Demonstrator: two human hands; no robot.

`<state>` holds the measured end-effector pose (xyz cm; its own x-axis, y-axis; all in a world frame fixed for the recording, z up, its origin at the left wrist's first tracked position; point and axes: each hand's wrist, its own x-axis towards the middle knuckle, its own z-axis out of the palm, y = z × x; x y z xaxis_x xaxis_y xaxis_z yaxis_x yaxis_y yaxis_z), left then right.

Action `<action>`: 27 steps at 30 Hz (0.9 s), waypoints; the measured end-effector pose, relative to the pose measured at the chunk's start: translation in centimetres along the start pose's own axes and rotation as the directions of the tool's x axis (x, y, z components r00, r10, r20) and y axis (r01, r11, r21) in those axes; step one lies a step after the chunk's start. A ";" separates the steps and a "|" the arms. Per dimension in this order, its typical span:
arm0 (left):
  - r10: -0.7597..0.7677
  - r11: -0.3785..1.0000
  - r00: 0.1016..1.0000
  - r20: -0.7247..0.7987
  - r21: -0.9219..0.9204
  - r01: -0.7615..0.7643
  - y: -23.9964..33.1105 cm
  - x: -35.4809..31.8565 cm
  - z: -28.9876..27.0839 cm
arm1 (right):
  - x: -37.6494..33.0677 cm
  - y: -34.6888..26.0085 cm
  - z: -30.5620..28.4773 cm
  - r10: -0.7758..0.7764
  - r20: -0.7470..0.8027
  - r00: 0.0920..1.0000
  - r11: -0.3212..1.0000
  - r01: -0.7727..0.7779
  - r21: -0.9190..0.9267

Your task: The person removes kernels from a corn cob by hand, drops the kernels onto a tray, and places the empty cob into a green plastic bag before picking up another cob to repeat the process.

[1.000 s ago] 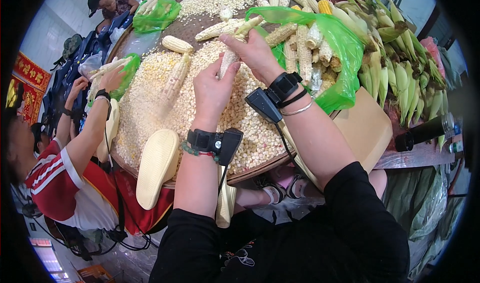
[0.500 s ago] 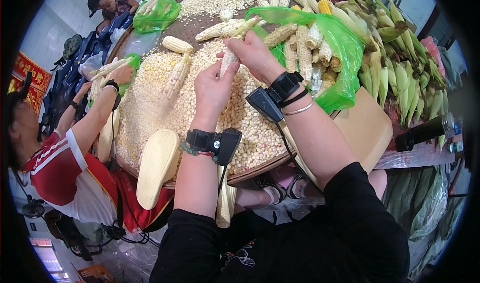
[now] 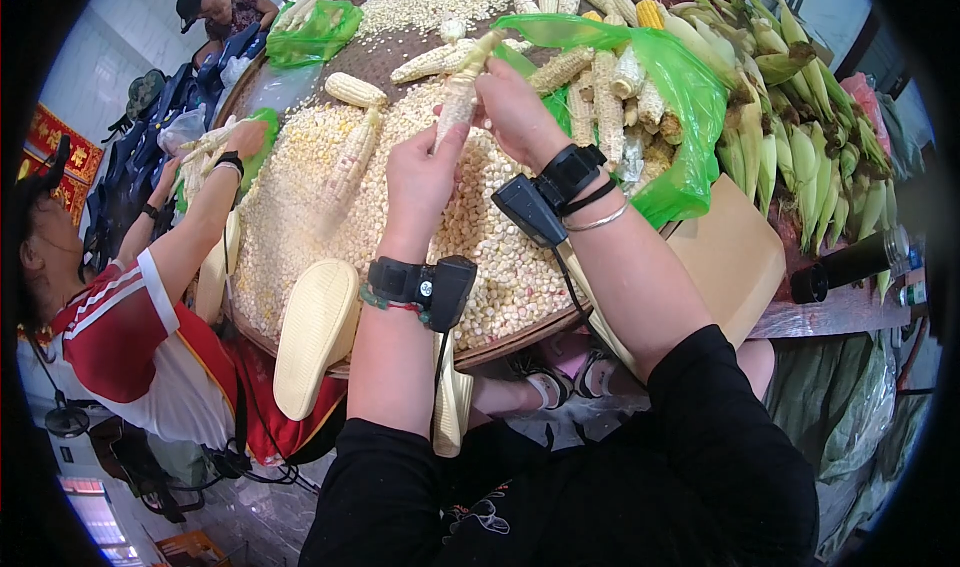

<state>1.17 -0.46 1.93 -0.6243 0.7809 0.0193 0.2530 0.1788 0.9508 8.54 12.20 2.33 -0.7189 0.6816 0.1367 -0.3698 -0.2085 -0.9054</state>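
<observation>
Your left hand (image 3: 420, 172) is raised with its back toward you, fingers curled forward in a grip, a black band on the wrist. Your right hand (image 3: 515, 112) sits just beyond it, closed too, probably thumb uppermost. Both forearms rise bare from black sleeves, converging, hands nearly touching.

We see a big round woven tray (image 3: 520, 342) carrying most of it, heaped with loose corn kernels (image 3: 300, 217). Whole cobs (image 3: 355, 90) lie on the kernels, and green plastic bags (image 3: 690, 97) of cobs sit at its far and right edge. Beside the tray, a wooden table (image 3: 850, 312) holds unhusked corn (image 3: 800, 137), a flat cardboard sheet (image 3: 735, 257) and a dark bottle (image 3: 850, 265).
</observation>
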 end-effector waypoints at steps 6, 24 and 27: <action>0.204 0.970 0.975 -0.085 0.153 -0.190 -0.7 0.6 -0.2 | -0.3 -0.3 0.3 -0.002 0.005 1.000 0.994 0.003 -0.109; 0.356 0.863 0.927 -0.116 0.421 -0.279 0.7 -0.8 0.4 | -1.1 -0.6 0.6 -0.143 -0.014 0.990 0.968 0.137 -0.212; 0.365 0.859 0.925 -0.105 0.422 -0.291 0.6 -0.8 0.5 | -1.9 -1.7 1.4 -0.087 -0.099 0.991 0.977 0.066 -0.205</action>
<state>2.22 -0.72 2.29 -0.5629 0.7245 0.3978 0.7109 0.1789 0.6801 9.72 10.23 4.13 -0.6223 0.7630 0.1749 -0.2877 -0.0151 -0.9576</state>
